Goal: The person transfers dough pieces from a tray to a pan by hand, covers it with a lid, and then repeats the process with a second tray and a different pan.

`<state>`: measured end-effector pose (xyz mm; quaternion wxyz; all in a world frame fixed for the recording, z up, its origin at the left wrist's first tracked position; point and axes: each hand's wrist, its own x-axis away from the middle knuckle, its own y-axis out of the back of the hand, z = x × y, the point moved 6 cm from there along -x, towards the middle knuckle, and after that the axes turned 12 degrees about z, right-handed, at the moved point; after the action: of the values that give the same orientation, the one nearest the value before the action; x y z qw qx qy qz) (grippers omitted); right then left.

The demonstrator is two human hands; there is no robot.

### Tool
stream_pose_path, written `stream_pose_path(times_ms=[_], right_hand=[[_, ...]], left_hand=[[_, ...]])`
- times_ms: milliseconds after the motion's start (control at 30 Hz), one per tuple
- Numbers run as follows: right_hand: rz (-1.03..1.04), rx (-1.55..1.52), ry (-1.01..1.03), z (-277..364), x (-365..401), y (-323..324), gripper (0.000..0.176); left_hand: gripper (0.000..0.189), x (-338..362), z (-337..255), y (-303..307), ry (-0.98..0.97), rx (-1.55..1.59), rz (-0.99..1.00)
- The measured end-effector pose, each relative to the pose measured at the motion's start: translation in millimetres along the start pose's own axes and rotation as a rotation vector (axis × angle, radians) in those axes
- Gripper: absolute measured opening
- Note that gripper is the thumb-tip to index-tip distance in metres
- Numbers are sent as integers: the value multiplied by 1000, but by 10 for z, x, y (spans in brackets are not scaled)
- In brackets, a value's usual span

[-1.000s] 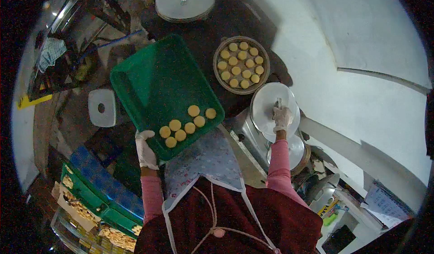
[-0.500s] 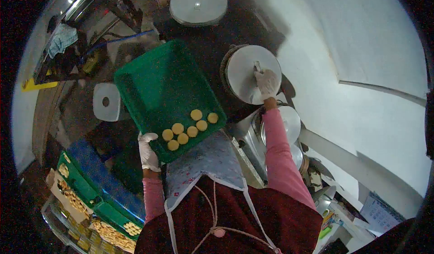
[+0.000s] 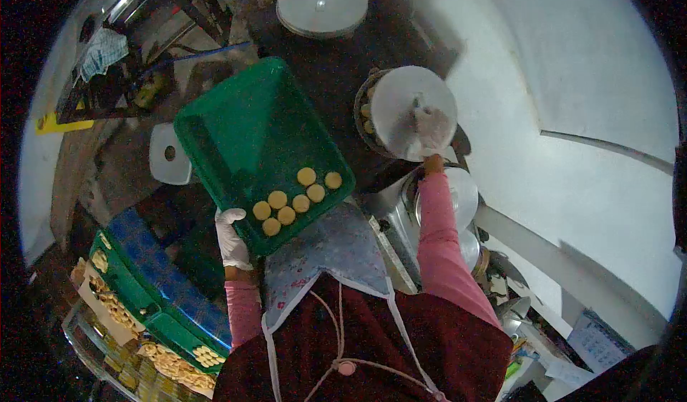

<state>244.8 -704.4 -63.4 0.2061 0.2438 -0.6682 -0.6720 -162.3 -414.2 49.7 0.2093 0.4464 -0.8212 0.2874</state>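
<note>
My gloved left hand (image 3: 232,237) grips the near left edge of a green tray (image 3: 243,126), thumb over the rim. Several round, flat, pale yellow dough pieces (image 3: 278,200) lie at the tray's near end. My gloved right hand (image 3: 431,130) is closed on the handle of a round metal lid (image 3: 408,90). The lid sits shifted to the right over a round container (image 3: 363,119), whose left side shows a strip of yellowish pieces inside. The handle is mostly hidden under my fingers.
Another round lidded pot (image 3: 322,5) stands at the back. A white stool (image 3: 170,155) is left of the tray. More metal lids (image 3: 458,194) lie near my right forearm. At lower left are green trays (image 3: 122,273) with pale pieces and a blue edge (image 3: 161,266). A white wall (image 3: 572,65) runs along the right.
My right hand has moved the lid slightly to the right, uncovering the container's left side and pieces inside. The tray has shifted slightly left and up in view, still in my left hand.
</note>
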Motion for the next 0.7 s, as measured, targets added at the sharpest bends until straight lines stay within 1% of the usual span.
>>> stream_pose_path(times_ms=[33,67,100,167,200,300,367,400,500,567,633,667,700], right_hand=[[45,-51,-110,-112,7,125,36],[216,-315,-444,-219,91,480,37],[186,-353,-448,-373,294,518,40],[188,-327,-580,-647,736,597,44],[217,-262,-713,-748,953,632,45],[451,-235,-809,-1086,1496,239,52],[363,-266,-856,-1058,1625,152,46],[323,-285,-880,-1036,1711,99,43],[267,-349,-833,-1183,1933,-301,39],[338,-188,-661,-921,1857,-51,34],[228,-5,-475,-763,1752,44,31],[83,99,-380,-712,1718,3,32],[26,129,-291,-670,1687,-137,33]], left_hand=[[45,-22,7,46,14,-20,-16],[45,-45,6,24,30,-29,-12],[45,-68,7,3,45,-37,-8],[45,-76,-17,-70,66,-38,17],[45,-79,-9,-88,70,-39,26],[45,-169,120,-60,65,-20,42],[45,-220,215,-20,97,23,33],[44,-208,180,-62,75,-28,60],[42,-164,77,-264,54,-98,114],[42,-137,98,-320,111,-32,90],[42,-182,176,-158,86,-82,56],[42,-192,222,-89,81,-90,51],[42,-193,236,-62,75,-98,45]])
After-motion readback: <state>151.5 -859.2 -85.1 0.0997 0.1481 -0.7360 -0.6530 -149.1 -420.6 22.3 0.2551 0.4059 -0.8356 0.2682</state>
